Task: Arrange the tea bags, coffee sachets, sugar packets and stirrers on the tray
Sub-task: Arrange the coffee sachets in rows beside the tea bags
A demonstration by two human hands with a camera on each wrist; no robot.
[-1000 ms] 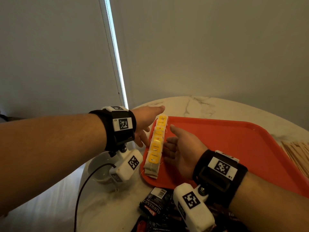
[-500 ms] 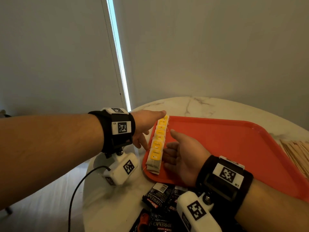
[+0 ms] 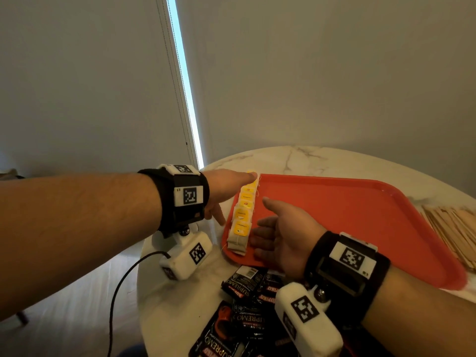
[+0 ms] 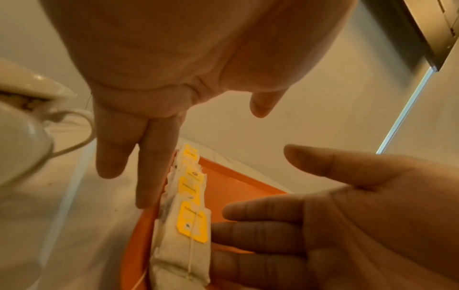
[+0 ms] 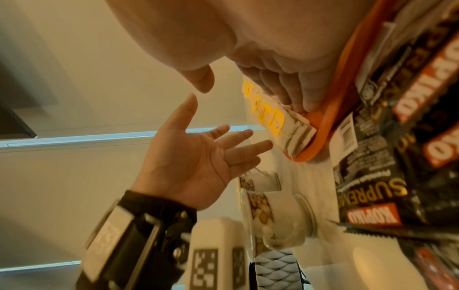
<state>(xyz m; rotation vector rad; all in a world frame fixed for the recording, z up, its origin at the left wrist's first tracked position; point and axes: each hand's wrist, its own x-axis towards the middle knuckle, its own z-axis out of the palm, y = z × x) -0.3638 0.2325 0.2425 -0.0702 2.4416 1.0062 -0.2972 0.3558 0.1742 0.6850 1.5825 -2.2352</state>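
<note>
Tea bags: a row of pale paper tea bags with yellow tags [image 3: 242, 217] is lying along the left edge of the tray, overlapping one another from the near corner to the far corner.
Tray: a flat red-orange plastic tray [image 3: 334, 215] is sitting on the table, bare apart from the tea bag row.
Left hand: the left hand [image 3: 226, 186] is reaching along the outer side of the row with fingers straight and spread, holding nothing; the wrist view is showing its fingers [image 4: 151, 166] pointing down beside the tray rim, and whether they touch the bags cannot be told.
Right hand: the right hand [image 3: 286, 235] is lying on the tray on the inner side of the row, palm turned toward the bags, fingers straight and relaxed, fingertips [image 4: 238, 231] touching or just beside the nearest bag.
Coffee sachets: black glossy coffee sachets with red and gold lettering [image 3: 244, 305] are lying in a loose pile on the table just in front of the tray's near edge.
Stirrers: pale wooden stirrers [image 3: 453, 228] are lying in a heap on the table to the right of the tray.
Table: a round white marble-patterned table [image 3: 296, 158] is carrying everything.
Cup: a white ceramic cup with a handle [image 4: 22, 137] is standing on the table left of the tray, near the left hand.
</note>
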